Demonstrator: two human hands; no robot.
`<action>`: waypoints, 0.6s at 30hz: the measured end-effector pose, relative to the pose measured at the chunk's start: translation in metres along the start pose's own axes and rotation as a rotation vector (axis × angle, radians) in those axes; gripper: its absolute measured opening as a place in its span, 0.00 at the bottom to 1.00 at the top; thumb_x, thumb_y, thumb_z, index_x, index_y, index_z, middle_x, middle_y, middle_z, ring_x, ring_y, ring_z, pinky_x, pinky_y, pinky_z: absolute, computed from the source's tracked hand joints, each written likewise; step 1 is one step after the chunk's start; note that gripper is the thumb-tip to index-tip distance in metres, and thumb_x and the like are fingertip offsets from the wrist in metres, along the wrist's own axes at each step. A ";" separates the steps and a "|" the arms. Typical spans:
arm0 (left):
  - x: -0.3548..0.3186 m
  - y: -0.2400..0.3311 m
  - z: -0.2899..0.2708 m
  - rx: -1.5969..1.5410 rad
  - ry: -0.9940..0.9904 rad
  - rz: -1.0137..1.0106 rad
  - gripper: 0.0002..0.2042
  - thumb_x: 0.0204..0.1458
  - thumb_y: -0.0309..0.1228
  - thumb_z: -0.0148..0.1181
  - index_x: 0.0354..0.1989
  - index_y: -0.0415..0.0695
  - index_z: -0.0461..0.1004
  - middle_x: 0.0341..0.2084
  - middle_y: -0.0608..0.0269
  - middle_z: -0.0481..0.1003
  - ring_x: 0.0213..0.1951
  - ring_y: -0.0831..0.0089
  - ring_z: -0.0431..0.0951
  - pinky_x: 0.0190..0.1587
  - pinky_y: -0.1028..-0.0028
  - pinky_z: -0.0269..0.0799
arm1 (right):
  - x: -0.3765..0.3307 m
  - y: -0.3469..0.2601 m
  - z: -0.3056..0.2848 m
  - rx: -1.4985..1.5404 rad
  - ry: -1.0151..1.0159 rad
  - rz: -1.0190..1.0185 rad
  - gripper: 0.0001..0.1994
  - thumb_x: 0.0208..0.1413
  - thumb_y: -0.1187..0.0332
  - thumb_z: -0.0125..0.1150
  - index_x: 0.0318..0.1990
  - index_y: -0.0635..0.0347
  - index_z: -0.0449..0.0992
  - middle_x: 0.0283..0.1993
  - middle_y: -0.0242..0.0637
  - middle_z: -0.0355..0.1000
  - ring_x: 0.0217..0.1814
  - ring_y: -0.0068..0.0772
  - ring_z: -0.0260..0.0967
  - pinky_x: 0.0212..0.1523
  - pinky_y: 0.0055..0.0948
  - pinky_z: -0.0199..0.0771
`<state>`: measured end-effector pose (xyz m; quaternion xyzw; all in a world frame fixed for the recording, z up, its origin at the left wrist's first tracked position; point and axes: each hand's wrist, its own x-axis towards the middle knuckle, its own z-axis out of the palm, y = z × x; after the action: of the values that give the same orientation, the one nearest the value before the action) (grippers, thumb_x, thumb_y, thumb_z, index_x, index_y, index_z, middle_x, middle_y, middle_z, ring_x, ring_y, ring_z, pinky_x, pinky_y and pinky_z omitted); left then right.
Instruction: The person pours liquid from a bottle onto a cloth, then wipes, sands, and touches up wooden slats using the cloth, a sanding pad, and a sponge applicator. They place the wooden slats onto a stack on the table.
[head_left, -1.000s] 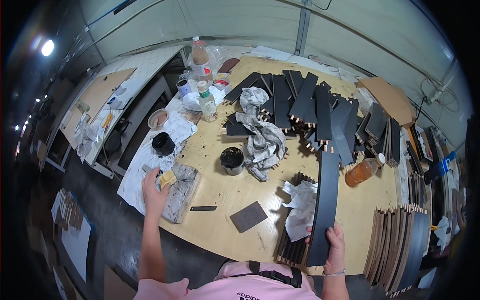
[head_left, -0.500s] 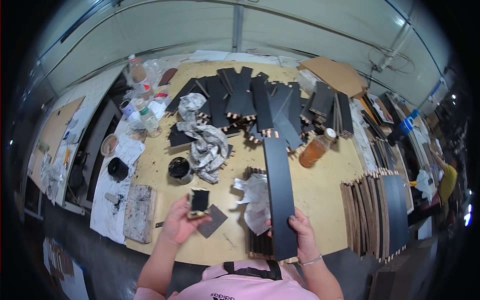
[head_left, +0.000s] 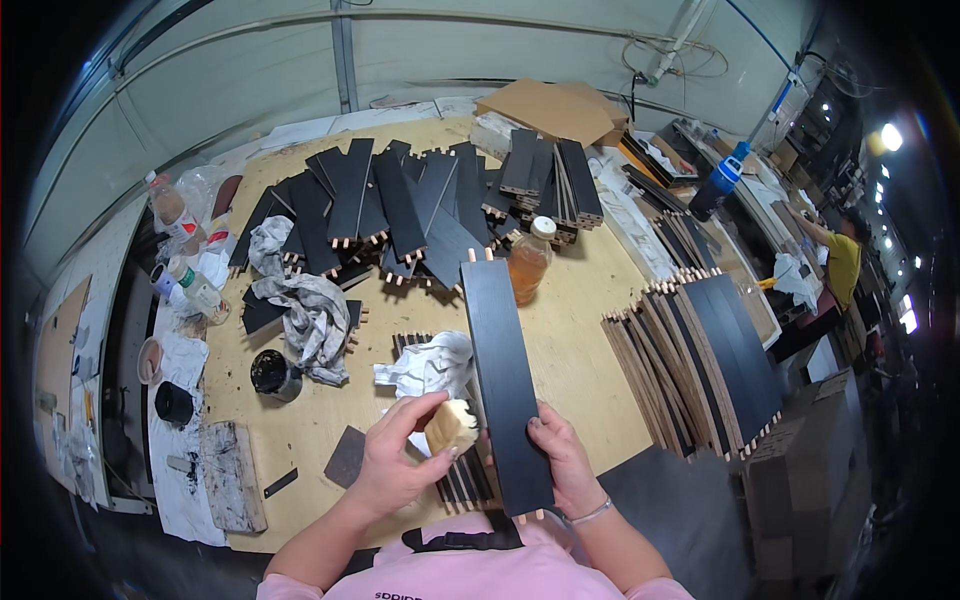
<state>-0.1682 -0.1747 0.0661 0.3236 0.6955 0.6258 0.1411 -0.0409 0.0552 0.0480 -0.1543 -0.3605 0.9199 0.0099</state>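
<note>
My right hand (head_left: 566, 462) grips the lower right edge of a long black board (head_left: 505, 385) with pale wooden dowels at both ends, held tilted up in front of me. My left hand (head_left: 400, 465) is closed round a pale yellow sponge block (head_left: 450, 428) with a blackened side, close by the board's left edge. Whether sponge and board touch, I cannot tell. Behind them a white crumpled cloth (head_left: 432, 365) lies over a stack of dowelled boards (head_left: 466, 482). Left of my left hand are a dark square sheet (head_left: 346, 456) and a black-smeared pot (head_left: 275, 375).
Many black boards (head_left: 350, 195) lie heaped at the back, beside a stained rag (head_left: 315, 320). An amber bottle (head_left: 528, 265) stands right of the heap. Stacked boards (head_left: 700, 365) line the table's right edge. Farther right, a person in yellow (head_left: 843, 268) is at work.
The view has swung right, so the table sits farther left. My left hand has brought the sponge over to the board, turning its black face away from me. My right hand still grips the board.
</note>
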 end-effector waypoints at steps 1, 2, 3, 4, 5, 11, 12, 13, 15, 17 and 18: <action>0.005 0.008 0.002 0.130 -0.002 0.083 0.33 0.54 0.22 0.74 0.71 0.34 0.74 0.54 0.55 0.78 0.54 0.67 0.80 0.58 0.67 0.78 | 0.000 0.000 -0.002 -0.042 0.020 -0.034 0.20 0.78 0.69 0.57 0.71 0.68 0.70 0.58 0.47 0.83 0.51 0.33 0.86 0.55 0.33 0.89; 0.011 0.013 0.004 0.259 -0.003 0.167 0.33 0.51 0.20 0.74 0.70 0.35 0.76 0.55 0.53 0.77 0.53 0.66 0.80 0.56 0.67 0.78 | -0.001 -0.001 -0.002 -0.039 0.024 -0.033 0.20 0.78 0.69 0.57 0.71 0.68 0.70 0.58 0.47 0.83 0.51 0.33 0.86 0.55 0.33 0.89; 0.020 0.012 0.007 0.295 0.030 0.244 0.33 0.47 0.19 0.73 0.68 0.36 0.78 0.54 0.51 0.77 0.50 0.62 0.79 0.53 0.66 0.77 | -0.002 -0.002 0.001 -0.046 0.034 -0.039 0.20 0.78 0.69 0.57 0.71 0.68 0.71 0.58 0.43 0.83 0.53 0.30 0.85 0.57 0.32 0.88; 0.030 0.011 0.010 0.288 0.027 0.244 0.33 0.47 0.19 0.73 0.68 0.36 0.78 0.54 0.51 0.77 0.50 0.62 0.79 0.53 0.66 0.77 | -0.002 -0.004 0.001 -0.057 0.049 -0.049 0.20 0.78 0.70 0.58 0.71 0.68 0.72 0.58 0.40 0.83 0.55 0.27 0.84 0.58 0.30 0.87; 0.040 0.010 0.013 0.341 0.063 0.284 0.34 0.48 0.21 0.74 0.68 0.37 0.78 0.51 0.50 0.78 0.50 0.56 0.80 0.54 0.63 0.77 | -0.003 -0.004 0.001 -0.060 0.056 -0.052 0.20 0.78 0.70 0.58 0.71 0.68 0.72 0.58 0.40 0.83 0.55 0.27 0.84 0.58 0.30 0.87; 0.033 0.004 0.040 0.436 0.062 0.431 0.33 0.45 0.25 0.77 0.65 0.35 0.78 0.47 0.49 0.79 0.46 0.49 0.79 0.49 0.56 0.77 | 0.001 -0.015 -0.009 -0.122 0.093 -0.117 0.19 0.77 0.71 0.58 0.69 0.69 0.74 0.59 0.39 0.83 0.57 0.25 0.82 0.60 0.29 0.84; 0.016 0.004 0.045 0.406 -0.001 0.433 0.33 0.43 0.25 0.78 0.63 0.34 0.80 0.46 0.48 0.80 0.43 0.50 0.80 0.47 0.57 0.78 | 0.004 -0.017 -0.014 -0.123 0.088 -0.160 0.18 0.77 0.72 0.58 0.69 0.69 0.75 0.59 0.39 0.83 0.57 0.25 0.82 0.60 0.28 0.84; -0.006 0.004 0.049 0.368 -0.072 0.427 0.32 0.43 0.25 0.79 0.62 0.34 0.80 0.45 0.48 0.80 0.42 0.51 0.80 0.45 0.58 0.79 | 0.008 -0.019 -0.017 -0.124 0.077 -0.200 0.18 0.77 0.72 0.58 0.69 0.69 0.75 0.60 0.39 0.83 0.57 0.25 0.82 0.60 0.28 0.84; -0.019 0.006 0.050 0.327 -0.149 0.425 0.32 0.42 0.25 0.80 0.61 0.34 0.81 0.44 0.49 0.80 0.41 0.51 0.80 0.44 0.59 0.79 | 0.009 -0.024 -0.017 -0.142 0.097 -0.224 0.18 0.77 0.72 0.58 0.68 0.69 0.75 0.60 0.39 0.83 0.57 0.25 0.82 0.60 0.28 0.84; -0.017 0.006 0.048 0.317 -0.100 0.441 0.31 0.41 0.25 0.80 0.59 0.34 0.82 0.42 0.50 0.80 0.40 0.53 0.81 0.43 0.60 0.80 | 0.010 -0.025 -0.017 -0.159 0.123 -0.240 0.18 0.77 0.72 0.58 0.68 0.69 0.75 0.60 0.39 0.83 0.57 0.24 0.82 0.59 0.28 0.84; -0.004 0.005 0.043 0.342 -0.063 0.427 0.31 0.42 0.24 0.80 0.59 0.34 0.82 0.43 0.50 0.81 0.41 0.53 0.81 0.44 0.59 0.80 | 0.010 -0.024 -0.018 -0.142 0.120 -0.234 0.18 0.77 0.72 0.58 0.68 0.69 0.75 0.60 0.39 0.83 0.57 0.24 0.82 0.59 0.27 0.84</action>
<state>-0.1384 -0.1439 0.0626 0.5012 0.7023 0.5047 -0.0293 -0.0477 0.0857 0.0485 -0.1663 -0.4388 0.8738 0.1275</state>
